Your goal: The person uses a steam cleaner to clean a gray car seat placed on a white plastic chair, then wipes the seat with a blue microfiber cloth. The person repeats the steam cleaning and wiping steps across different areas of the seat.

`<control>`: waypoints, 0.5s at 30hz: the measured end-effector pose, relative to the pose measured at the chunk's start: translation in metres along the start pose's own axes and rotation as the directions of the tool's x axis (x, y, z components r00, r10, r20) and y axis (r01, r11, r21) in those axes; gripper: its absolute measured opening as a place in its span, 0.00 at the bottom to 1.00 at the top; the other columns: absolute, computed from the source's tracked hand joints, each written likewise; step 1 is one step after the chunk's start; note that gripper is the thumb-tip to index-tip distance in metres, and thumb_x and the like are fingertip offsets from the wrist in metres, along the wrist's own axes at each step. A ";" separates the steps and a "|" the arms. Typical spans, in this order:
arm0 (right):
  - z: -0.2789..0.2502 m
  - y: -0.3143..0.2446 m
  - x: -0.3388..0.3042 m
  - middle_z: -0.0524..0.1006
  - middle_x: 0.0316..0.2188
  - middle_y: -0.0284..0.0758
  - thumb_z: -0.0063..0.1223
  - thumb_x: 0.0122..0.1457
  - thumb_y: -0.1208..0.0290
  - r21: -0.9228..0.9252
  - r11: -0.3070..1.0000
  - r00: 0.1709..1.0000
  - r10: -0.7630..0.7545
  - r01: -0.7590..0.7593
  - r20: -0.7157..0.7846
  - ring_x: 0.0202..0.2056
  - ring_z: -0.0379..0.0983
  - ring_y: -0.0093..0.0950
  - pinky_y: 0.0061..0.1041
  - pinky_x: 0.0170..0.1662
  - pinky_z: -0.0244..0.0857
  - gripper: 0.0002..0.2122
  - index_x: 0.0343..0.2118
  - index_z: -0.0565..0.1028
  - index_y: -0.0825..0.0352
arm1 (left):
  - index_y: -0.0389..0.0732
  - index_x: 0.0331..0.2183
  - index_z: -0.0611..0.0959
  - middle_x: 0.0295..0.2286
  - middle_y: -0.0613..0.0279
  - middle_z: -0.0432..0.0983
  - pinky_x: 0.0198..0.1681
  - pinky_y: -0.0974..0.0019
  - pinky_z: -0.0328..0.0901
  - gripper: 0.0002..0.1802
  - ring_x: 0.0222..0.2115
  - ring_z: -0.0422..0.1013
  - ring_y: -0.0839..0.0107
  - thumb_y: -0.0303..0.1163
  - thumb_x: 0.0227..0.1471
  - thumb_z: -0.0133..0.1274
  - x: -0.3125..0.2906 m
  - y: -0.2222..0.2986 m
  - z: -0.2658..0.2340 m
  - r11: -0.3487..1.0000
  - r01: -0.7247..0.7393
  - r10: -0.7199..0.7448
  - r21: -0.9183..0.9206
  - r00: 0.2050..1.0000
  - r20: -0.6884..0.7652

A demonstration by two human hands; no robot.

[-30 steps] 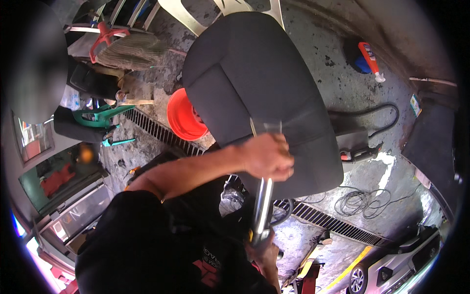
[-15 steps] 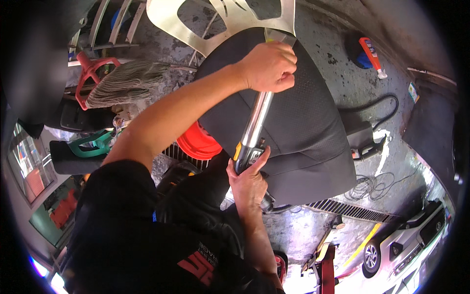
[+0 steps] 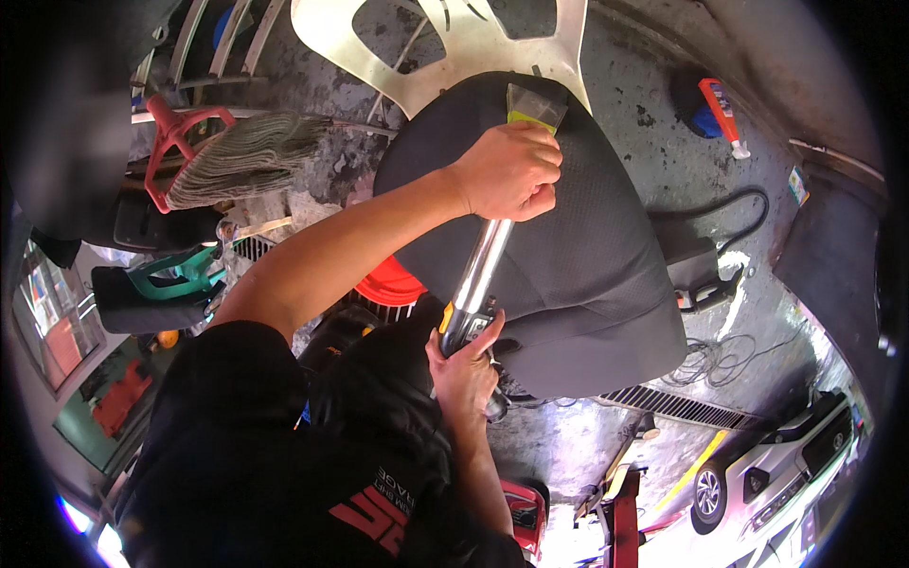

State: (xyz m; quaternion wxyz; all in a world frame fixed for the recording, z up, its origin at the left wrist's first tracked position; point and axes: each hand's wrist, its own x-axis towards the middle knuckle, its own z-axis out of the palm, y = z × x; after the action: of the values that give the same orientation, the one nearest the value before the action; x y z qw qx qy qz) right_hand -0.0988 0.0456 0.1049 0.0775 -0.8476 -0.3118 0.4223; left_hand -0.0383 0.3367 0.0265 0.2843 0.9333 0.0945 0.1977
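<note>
My left hand (image 3: 511,175) is closed around the upper part of an extractor wand (image 3: 483,260), a chrome tube with a clear, yellow-edged flat nozzle (image 3: 536,104). Lower down, my right hand (image 3: 466,377) grips the wand's black handle, the thumb lying along it. The nozzle's flat end lies against the far part of a dark grey fabric car seat cushion (image 3: 587,275). That cushion rests against a white plastic chair (image 3: 473,57), whose slotted back shows behind it.
A red bucket (image 3: 390,282) stands left of the cushion, near a floor grate. A grey mop (image 3: 251,161) and a green-handled tool (image 3: 175,276) are at the left. An orange bottle (image 3: 723,115), a coiled cable (image 3: 710,360) and a silver car (image 3: 776,483) are on the right.
Both hands have drawn the wand toward me and slightly left. The nozzle has slid down from the cushion's far edge, and the cushion's far edge appears slightly lower.
</note>
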 end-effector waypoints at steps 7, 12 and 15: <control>0.000 0.004 -0.010 0.81 0.22 0.50 0.67 0.61 0.49 0.064 0.997 0.999 0.027 -0.030 0.040 0.24 0.80 0.55 0.51 0.31 0.76 0.54 0.73 0.38 0.74 | 0.43 0.16 0.75 0.23 0.65 0.74 0.50 0.58 0.75 0.11 0.37 0.78 0.62 0.28 0.40 0.62 -0.006 0.016 -0.003 1.000 -0.001 0.001 -0.004 0.999 -0.051; 0.017 0.025 -0.030 0.81 0.21 0.49 0.68 0.59 0.49 0.042 0.999 1.000 -0.002 0.001 0.019 0.23 0.81 0.54 0.51 0.30 0.76 0.56 0.74 0.38 0.73 | 0.43 0.16 0.79 0.23 0.67 0.76 0.52 0.60 0.74 0.09 0.38 0.79 0.65 0.31 0.40 0.61 -0.026 0.035 0.001 0.998 0.065 -0.065 -0.012 0.998 -0.004; 0.014 0.028 -0.039 0.81 0.20 0.46 0.69 0.58 0.49 -0.007 1.000 0.999 0.001 0.000 0.047 0.22 0.81 0.49 0.45 0.27 0.76 0.57 0.73 0.40 0.78 | 0.43 0.16 0.79 0.23 0.67 0.76 0.53 0.60 0.74 0.08 0.38 0.79 0.65 0.31 0.40 0.61 -0.036 0.045 0.001 0.997 0.079 -0.079 -0.023 0.997 0.000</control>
State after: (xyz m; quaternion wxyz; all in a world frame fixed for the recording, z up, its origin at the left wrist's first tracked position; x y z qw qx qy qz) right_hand -0.1142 -0.0014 0.1113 0.0671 -0.8378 -0.3148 0.4411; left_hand -0.0675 0.2891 0.0404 0.3026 0.9254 0.1293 0.1879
